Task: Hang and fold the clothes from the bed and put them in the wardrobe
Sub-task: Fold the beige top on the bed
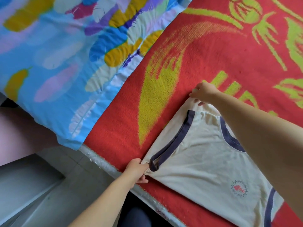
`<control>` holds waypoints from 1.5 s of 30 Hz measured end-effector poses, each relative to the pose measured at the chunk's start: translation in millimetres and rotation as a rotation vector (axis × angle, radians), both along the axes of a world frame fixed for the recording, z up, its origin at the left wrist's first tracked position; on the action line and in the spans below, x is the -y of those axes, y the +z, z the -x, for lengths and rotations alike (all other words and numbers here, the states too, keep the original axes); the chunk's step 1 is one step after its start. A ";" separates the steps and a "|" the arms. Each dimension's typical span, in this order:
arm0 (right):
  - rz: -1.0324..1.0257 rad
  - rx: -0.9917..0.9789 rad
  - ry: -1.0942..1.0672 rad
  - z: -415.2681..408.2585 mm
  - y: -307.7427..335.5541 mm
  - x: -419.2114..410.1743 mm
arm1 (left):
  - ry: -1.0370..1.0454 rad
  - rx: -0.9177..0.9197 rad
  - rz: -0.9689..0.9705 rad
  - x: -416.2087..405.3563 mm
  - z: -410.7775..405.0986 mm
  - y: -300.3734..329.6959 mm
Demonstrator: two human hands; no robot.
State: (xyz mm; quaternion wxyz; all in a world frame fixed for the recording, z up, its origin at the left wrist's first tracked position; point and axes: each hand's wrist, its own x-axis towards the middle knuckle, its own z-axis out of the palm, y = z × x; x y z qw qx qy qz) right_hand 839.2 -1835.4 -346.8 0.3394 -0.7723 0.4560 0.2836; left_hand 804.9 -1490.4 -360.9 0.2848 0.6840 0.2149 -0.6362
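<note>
cream shirt (201,159) cut off at lower right edge; neckline partly hidden under right forearm (255,128)

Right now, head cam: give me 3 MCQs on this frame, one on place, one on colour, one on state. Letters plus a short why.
1. Where does the shirt lie?
A. on the red blanket
B. on the floor
C. on a hanger

2. What colour is the shirt's trim?
A. green
B. navy
C. orange

3. What are the hands doing?
A. both off the shirt
B. only one grips it
C. left hand and right hand each grip an edge

Answers:
1 A, it is spread flat on the blanket beside the feather-print pillow.
2 B, dark blue bands edge the openings.
3 C, fabric is pinched in both.
</note>
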 end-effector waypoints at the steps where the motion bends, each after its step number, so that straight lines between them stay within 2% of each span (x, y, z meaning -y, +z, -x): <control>1: -0.004 0.005 0.003 0.8 1.4 2.0 | -0.102 0.017 -0.002 1.3 -4.5 3.3; 3: 0.074 0.068 0.001 0.3 5.8 7.4 | -0.221 -0.047 -0.008 4.1 -19.0 10.2; 6: 0.219 0.257 -0.082 -0.9 4.3 10.5 | -0.224 -0.142 -0.014 5.8 -45.7 13.0; 10: 0.104 0.395 -0.150 4.2 -12.3 -0.5 | -0.381 -0.104 -0.048 8.8 -61.5 12.6; 11: 0.068 0.400 -0.154 8.6 -14.7 -5.0 | -0.439 -0.033 -0.076 8.1 -60.6 13.3; 12: 0.050 0.421 -0.161 13.2 -13.3 -9.8 | -0.504 0.132 -0.107 6.1 -59.3 12.1; 13: 0.054 0.451 -0.166 17.9 -11.9 -14.9 | -0.574 0.381 -0.122 2.2 -56.8 10.1; 15: 0.112 0.506 -0.116 36.0 -9.5 -23.7 | -0.614 0.848 0.023 -5.0 -42.5 9.2; 16: 0.157 0.491 -0.065 49.3 -7.6 -27.6 | -0.662 0.951 0.144 -5.5 -31.8 9.9; 18: 0.250 0.401 0.060 80.6 -6.4 -34.4 | -0.929 0.984 0.262 -0.3 -10.8 8.4; 19: 0.284 0.359 0.132 101.2 -6.5 -36.6 | -1.075 1.016 0.246 3.4 -1.4 4.5; 21: 0.321 0.267 0.271 141.7 -10.7 -43.1 | -1.191 0.961 0.155 12.8 -2.3 -5.8; 23: 0.351 0.172 0.301 180.9 -14.9 -49.2 | -1.225 0.842 0.104 15.1 -17.0 -16.6; 25: 0.371 0.127 0.273 212.6 -19.0 -56.5 | -1.110 0.749 0.134 8.5 -34.9 -21.3; 27: 0.357 0.073 0.231 251.9 -20.0 -61.3 | -0.998 0.748 0.109 1.6 -39.5 -17.7; 29: 0.330 0.054 0.175 284.3 -20.4 -58.8 | -0.975 0.854 -0.014 2.1 -37.6 -12.9; 31: 0.313 0.135 0.021 320.4 -13.5 -48.2 | -1.069 1.098 -0.138 18.8 -11.7 -6.8; 32: 0.332 0.209 -0.053 329.5 -10.6 -41.7 | -1.101 1.195 -0.133 31.3 2.6 -3.5; 34: 0.407 0.293 -0.178 364.1 3.2 -17.5 | -1.133 1.336 0.098 73.2 64.8 5.5; 36: 0.434 0.254 -0.306 393.4 14.1 9.7 | -1.170 1.255 0.417 112.8 140.8 15.1; 37: 0.415 0.206 -0.369 406.1 17.4 23.2 | -1.174 1.137 0.535 131.3 181.0 20.8; 39: 0.267 0.139 -0.451 421.8 19.2 45.8 | -1.240 0.916 0.646 156.0 262.8 30.9; 40: 0.176 0.114 -0.438 426.6 17.9 53.1 | -1.288 0.847 0.658 163.2 301.6 32.0; 42: 0.079 0.044 -0.315 428.1 10.6 62.0 | -1.418 0.628 0.515 169.6 359.7 35.4; 43: 0.081 0.013 -0.238 427.8 6.8 64.7 | -1.463 0.521 0.415 168.3 380.3 31.9; 45: 0.143 0.015 -0.137 424.5 3.6 68.8 | -1.461 0.442 0.317 166.7 400.4 26.4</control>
